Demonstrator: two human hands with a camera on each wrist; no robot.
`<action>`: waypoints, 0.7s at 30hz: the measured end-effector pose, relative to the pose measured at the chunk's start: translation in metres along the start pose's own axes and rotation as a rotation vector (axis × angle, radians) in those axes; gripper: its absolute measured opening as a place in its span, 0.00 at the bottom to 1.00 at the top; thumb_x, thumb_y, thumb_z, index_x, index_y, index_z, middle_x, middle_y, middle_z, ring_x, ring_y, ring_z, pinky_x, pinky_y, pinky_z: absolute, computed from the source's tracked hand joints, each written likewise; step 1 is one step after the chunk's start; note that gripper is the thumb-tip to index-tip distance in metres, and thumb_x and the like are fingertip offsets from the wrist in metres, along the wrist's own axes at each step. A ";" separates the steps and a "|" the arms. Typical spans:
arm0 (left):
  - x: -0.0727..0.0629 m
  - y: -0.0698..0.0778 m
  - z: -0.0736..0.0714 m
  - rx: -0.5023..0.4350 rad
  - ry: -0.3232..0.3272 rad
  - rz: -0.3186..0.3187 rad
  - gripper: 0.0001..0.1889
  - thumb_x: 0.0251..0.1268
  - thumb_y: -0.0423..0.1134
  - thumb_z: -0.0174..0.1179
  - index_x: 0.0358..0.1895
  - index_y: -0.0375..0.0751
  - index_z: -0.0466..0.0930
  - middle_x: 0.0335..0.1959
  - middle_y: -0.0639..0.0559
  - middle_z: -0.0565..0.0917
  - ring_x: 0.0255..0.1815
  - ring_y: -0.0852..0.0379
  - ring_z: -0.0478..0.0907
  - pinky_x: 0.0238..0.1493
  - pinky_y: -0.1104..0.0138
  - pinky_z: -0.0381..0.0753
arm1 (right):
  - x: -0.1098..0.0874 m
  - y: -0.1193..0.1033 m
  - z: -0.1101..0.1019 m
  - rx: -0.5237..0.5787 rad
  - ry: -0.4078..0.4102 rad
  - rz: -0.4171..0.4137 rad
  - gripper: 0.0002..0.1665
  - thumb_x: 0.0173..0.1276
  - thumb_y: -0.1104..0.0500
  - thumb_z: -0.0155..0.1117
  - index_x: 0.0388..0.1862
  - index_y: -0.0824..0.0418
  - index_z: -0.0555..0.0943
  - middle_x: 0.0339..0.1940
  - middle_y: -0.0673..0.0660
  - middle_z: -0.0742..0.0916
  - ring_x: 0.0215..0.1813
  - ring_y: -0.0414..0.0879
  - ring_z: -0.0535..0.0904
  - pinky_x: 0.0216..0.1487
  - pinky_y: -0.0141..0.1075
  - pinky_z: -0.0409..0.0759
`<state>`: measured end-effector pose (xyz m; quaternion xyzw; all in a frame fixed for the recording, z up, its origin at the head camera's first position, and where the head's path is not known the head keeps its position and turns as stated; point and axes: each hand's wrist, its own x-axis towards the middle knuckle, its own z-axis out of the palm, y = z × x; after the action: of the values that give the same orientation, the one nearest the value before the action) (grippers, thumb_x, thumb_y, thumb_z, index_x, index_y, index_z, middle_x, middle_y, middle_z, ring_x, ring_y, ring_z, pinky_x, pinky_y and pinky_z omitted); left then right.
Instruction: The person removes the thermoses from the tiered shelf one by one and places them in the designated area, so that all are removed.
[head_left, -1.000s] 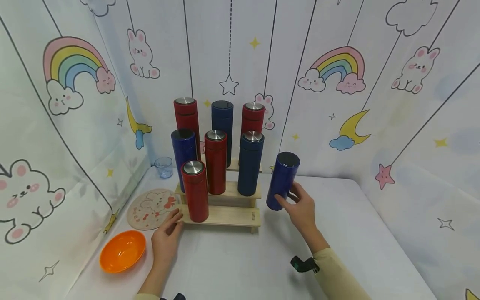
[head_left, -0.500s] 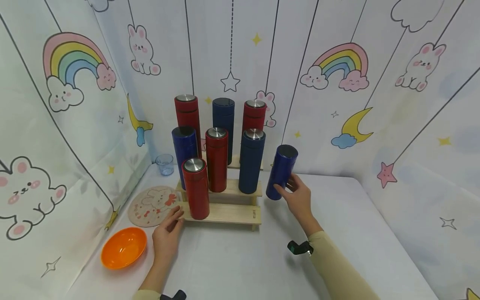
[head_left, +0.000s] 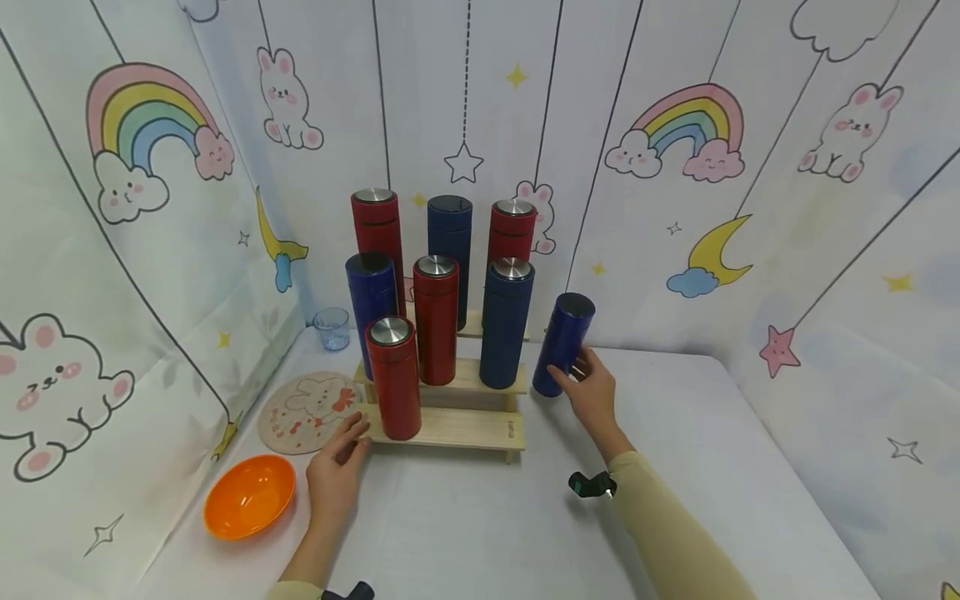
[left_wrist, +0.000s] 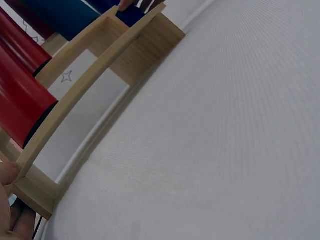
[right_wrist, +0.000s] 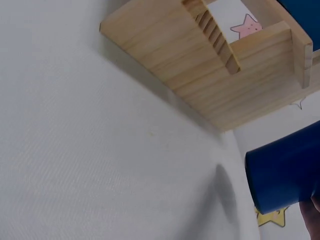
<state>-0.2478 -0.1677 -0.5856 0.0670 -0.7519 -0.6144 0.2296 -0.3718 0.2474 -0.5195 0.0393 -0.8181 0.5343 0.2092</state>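
Note:
My right hand [head_left: 592, 398] grips a glossy blue thermos [head_left: 564, 343] with a black lid, just right of the wooden tiered rack [head_left: 472, 429]. It leans slightly; the right wrist view shows its base off the table, with a shadow below. My left hand [head_left: 334, 475] holds the left end of the lowest shelf, its thumb [left_wrist: 7, 174] on top and fingers below. On that shelf stands a red thermos [head_left: 394, 379]. Behind it, the middle tier carries a blue thermos [head_left: 372, 292], a red one [head_left: 436, 321] and a dark blue one [head_left: 507, 325].
The top tier holds a red thermos [head_left: 377, 221], a dark blue one [head_left: 449, 242] and another red one [head_left: 512, 229]. To the left are an orange bowl [head_left: 250, 497], a round rabbit-print mat [head_left: 303, 414] and a small clear glass [head_left: 332, 329]. Printed cloth walls [head_left: 832, 250] surround the table.
My right hand has carried the blue thermos a little farther back and slightly nearer the rack. My left hand stays at the shelf end. The head view has shifted slightly.

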 end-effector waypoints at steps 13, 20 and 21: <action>0.000 -0.002 0.000 0.045 -0.010 -0.026 0.15 0.79 0.32 0.67 0.64 0.41 0.89 0.72 0.53 0.83 0.75 0.49 0.76 0.59 0.83 0.76 | -0.002 0.019 0.002 -0.003 -0.037 0.032 0.40 0.69 0.53 0.83 0.75 0.65 0.77 0.66 0.70 0.85 0.67 0.65 0.84 0.68 0.55 0.83; 0.000 0.000 -0.001 0.024 -0.009 -0.005 0.15 0.79 0.32 0.67 0.64 0.40 0.89 0.71 0.52 0.83 0.75 0.49 0.76 0.60 0.82 0.76 | -0.003 0.025 0.003 0.001 -0.045 0.047 0.42 0.71 0.54 0.82 0.78 0.65 0.74 0.70 0.70 0.83 0.69 0.65 0.82 0.70 0.54 0.81; 0.000 0.000 -0.001 0.025 -0.006 -0.005 0.15 0.79 0.32 0.67 0.64 0.40 0.89 0.71 0.52 0.83 0.75 0.49 0.76 0.60 0.82 0.76 | -0.003 0.025 0.004 0.000 -0.049 0.050 0.42 0.71 0.53 0.81 0.78 0.65 0.74 0.70 0.70 0.83 0.69 0.65 0.82 0.70 0.53 0.81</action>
<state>-0.2478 -0.1686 -0.5855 0.0699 -0.7601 -0.6056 0.2248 -0.3775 0.2545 -0.5434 0.0320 -0.8237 0.5382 0.1756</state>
